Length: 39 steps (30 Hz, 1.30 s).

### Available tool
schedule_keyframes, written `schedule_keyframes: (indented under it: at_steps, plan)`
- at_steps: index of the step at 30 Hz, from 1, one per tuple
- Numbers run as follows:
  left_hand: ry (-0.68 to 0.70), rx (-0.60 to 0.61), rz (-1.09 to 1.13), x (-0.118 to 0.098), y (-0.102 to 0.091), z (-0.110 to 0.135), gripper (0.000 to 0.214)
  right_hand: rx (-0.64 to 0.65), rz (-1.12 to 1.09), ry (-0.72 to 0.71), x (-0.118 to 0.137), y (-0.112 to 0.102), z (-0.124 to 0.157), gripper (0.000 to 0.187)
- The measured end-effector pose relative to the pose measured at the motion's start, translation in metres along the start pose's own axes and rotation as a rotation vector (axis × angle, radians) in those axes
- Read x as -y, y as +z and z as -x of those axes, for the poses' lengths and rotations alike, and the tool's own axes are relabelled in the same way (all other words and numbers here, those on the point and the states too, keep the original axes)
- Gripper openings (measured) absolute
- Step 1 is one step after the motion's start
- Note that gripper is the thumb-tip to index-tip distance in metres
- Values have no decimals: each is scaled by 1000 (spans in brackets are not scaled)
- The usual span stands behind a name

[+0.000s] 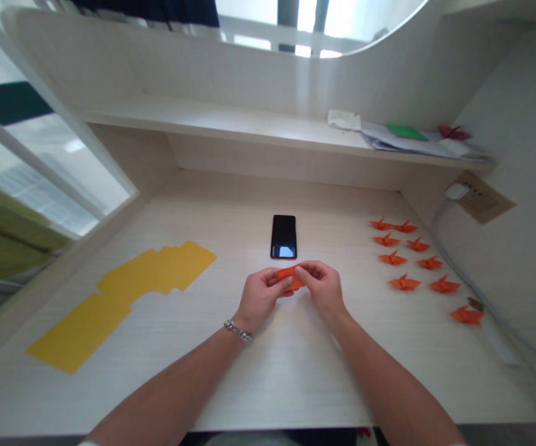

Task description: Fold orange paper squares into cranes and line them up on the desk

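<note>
Between my two hands is a small folded piece of orange paper (290, 277), held just above the desk. My left hand (264, 291), with a silver chain bracelet (238, 331) at the wrist, pinches the paper's left side between thumb and fingers. On the opposite side my right hand (322, 286) grips it, thumb pressed on the upper right part. The fingers cover some of the paper, so its full folded shape is hidden. Just beyond the hands lies a black phone (284, 236), flat on the desk.
Overlapping yellow paper sheets (82, 328) lie on the left of the desk (258, 384). Several folded orange paper cranes (404, 283) stand in rows at the right. A white cable (463, 272) runs down from a wall socket (481, 197). Papers (404, 144) rest on the shelf (249, 127).
</note>
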State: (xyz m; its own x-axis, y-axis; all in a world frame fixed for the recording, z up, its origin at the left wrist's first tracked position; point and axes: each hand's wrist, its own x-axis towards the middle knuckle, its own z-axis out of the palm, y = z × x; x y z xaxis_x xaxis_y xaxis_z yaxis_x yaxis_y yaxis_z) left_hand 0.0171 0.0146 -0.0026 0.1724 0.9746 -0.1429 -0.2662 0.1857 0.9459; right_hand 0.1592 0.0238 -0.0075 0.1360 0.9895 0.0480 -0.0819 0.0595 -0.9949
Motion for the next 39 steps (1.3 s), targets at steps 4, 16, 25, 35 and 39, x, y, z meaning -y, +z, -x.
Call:
schedule_keyframes:
  at_steps: [4,16,25,35,39]
  plan:
    - [-7,2,-11,0,0,0,29,43,18,6,0,-1,-1,19]
    - [-8,4,-45,0,-1,1,28,67,-95,76,3,-1,-2,16]
    - [249,-91,-202,-1,-4,1,37,53,38,-13,6,-1,1,15]
    - [320,-87,-320,1,-7,1,18,61,86,1,7,-2,3,16]
    - [313,-83,-331,0,-7,1,19,64,90,1,6,-3,2,17]
